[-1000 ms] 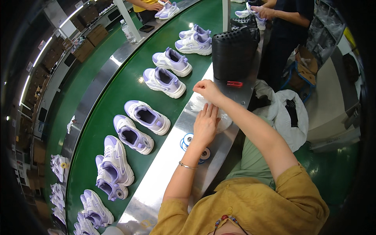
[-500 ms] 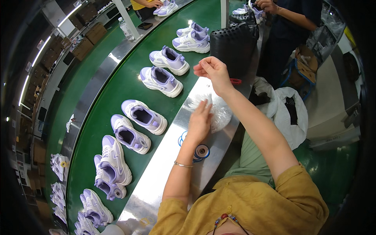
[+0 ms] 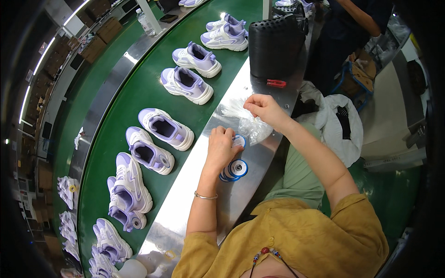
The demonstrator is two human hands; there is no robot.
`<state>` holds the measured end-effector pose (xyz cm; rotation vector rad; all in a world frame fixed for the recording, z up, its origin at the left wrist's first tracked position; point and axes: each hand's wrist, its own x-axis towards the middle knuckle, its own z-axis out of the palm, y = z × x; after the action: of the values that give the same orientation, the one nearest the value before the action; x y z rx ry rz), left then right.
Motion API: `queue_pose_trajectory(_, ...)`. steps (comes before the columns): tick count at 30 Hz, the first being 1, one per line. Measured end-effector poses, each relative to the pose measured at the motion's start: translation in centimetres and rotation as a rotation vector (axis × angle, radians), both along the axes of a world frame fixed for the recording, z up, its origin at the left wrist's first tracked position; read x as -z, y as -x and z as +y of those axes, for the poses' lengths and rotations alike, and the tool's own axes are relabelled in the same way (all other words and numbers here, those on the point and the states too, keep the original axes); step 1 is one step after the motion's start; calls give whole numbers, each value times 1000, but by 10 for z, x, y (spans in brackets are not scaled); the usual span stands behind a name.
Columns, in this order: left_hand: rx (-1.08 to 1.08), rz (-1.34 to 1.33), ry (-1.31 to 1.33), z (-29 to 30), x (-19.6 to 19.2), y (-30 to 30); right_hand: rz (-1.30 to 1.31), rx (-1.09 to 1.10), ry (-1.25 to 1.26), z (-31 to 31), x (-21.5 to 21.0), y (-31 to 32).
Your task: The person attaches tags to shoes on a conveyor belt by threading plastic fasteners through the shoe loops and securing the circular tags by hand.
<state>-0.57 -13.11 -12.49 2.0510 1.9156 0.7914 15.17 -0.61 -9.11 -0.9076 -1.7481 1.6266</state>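
Observation:
My left hand (image 3: 220, 148) is closed on a round white hang tag (image 3: 238, 142) with a blue rim, over the metal ledge (image 3: 194, 183). Just below it lies a small stack of similar round tags (image 3: 236, 169). My right hand (image 3: 268, 111) hovers at a bundle of clear plastic strands (image 3: 255, 131), thumb and forefinger pinched together. Any strand between those fingertips is too fine to make out. White and purple sneakers (image 3: 167, 129) stand in pairs on the green belt to the left; a round tag (image 3: 163, 161) shows on the heel of one.
A black perforated basket (image 3: 277, 48) stands on the ledge beyond my hands, a red-handled tool (image 3: 276, 83) before it. White sacks (image 3: 345, 134) sit right of my knees. A person (image 3: 347, 37) works at the far right. Yellow rubber bands (image 3: 169, 254) lie on the near ledge.
My right hand has come down from near the basket to the clear strands. My left hand has left the bundle, drawn back toward me and taken hold of a round tag.

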Motion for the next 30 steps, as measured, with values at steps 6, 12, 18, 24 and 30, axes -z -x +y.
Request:
queue_pose_trajectory(6,-105,-313,234,8,-4,-1,-64,-25,46,-9,-7,-7)
queue_pose_trajectory(12,-144,-600,211,11,-23,12,-41,-21,119,-18,5,-1)
queue_pose_trajectory(18,-225,-924,86,13,-28,0,66,-42,227,-24,0,13)
queue_pose_trajectory(24,-150,-1012,139,14,-34,3,126,-12,222,-16,-1,13)
queue_pose_trajectory(30,-111,-991,241,16,-29,14,242,87,367,-3,-4,4)
